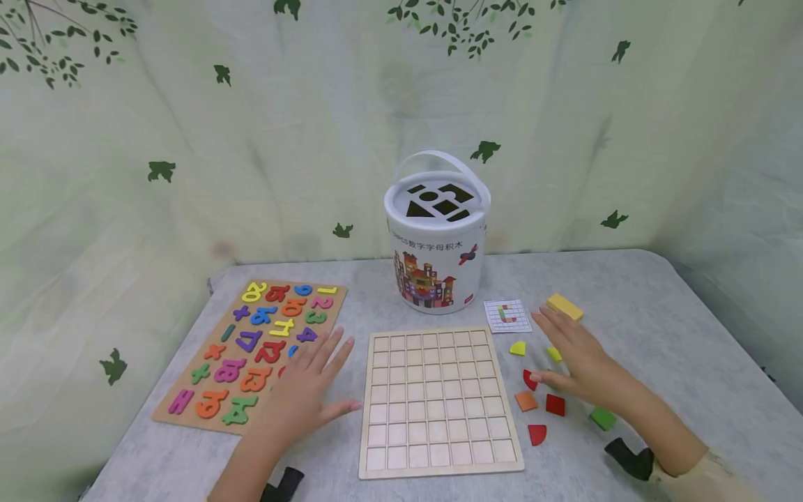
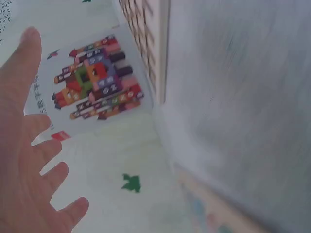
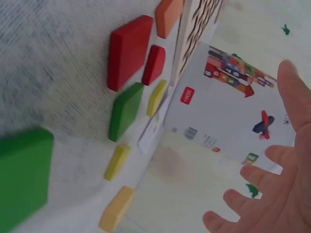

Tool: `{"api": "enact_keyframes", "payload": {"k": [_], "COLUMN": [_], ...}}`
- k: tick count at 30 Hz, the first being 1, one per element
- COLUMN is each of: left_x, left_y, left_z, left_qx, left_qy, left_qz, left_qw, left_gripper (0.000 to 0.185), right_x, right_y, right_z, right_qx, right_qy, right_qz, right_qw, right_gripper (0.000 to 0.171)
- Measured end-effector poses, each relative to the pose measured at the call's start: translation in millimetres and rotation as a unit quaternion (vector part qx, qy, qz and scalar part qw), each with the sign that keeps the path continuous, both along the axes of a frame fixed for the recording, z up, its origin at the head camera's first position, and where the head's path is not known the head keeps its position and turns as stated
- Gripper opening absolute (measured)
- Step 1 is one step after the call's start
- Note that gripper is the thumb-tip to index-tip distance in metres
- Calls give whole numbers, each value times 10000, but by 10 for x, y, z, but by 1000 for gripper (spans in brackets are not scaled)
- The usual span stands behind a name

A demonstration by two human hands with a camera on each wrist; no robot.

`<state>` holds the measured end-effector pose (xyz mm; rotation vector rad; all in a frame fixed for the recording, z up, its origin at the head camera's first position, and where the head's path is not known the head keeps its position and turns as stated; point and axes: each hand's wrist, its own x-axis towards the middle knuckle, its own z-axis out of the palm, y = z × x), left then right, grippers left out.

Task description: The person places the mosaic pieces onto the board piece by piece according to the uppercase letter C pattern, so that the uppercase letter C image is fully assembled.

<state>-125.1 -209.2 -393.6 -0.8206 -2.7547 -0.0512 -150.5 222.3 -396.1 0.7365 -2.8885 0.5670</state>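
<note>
My left hand [image 1: 300, 397] is held with fingers spread over the right edge of a number board [image 1: 164, 410], holding nothing. The right hand [image 1: 580, 359], also with straight fingers and empty, hovers above a scatter of small blocks. Between the hands lies a wooden grid board [image 1: 441, 472]. Around the right hand are a red square block [image 1: 555, 405], an orange block [image 1: 525, 401], red quarter-round blocks [image 1: 537, 434], yellow blocks [image 1: 517, 348], a green block [image 1: 603, 418] and a yellow rectangular block [image 1: 565, 307]. In the right wrist view another green block [image 3: 127, 111] shows.
A white lidded bucket [image 1: 437, 244] with shaped holes and a raised handle stands behind the grid board. A small pattern card [image 1: 495, 322] lies by its foot. Printed cloth [image 1: 301, 139] hangs behind the grey table [image 1: 665, 307].
</note>
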Motion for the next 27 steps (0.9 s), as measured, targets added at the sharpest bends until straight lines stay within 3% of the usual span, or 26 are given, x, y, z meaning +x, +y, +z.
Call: {"api": "enact_keyframes", "payload": {"k": [3,7,11,15,21,27], "left_x": [48,132,206,252,286,306], "left_y": [94,195,250,270,293,330], "left_z": [-127,-265,-360,-440,-563,-624], "left_qx": [366,818,1309,1836,2422,2696], "left_qy": [-241,-910,-1713,-2261,-2588,-2613], "left_qz": [33,325,667,840,861,870], "left_qw": [9990,9920,9742,9530,9311,9228], "left_gripper": [86,85,85,82,76,67], "right_x": [-63,-146,-203,-248,-295,-351], "right_y": [-32,-65,-84,-88,-83,-119], "right_z": [-84,-208,-313,-408,-536,-621], "right_qx": [-217,-690,-1130,-1448,-1705,-1526], "right_qy": [-321,-755,-1125,-1425,-1439,-980], "right_qz": [-120,-82,-89,-304,-381,-439], "right_qw": [9992,9947,9872,9787,9740,9824], "right_gripper": [93,83,74,67,58,45]}}
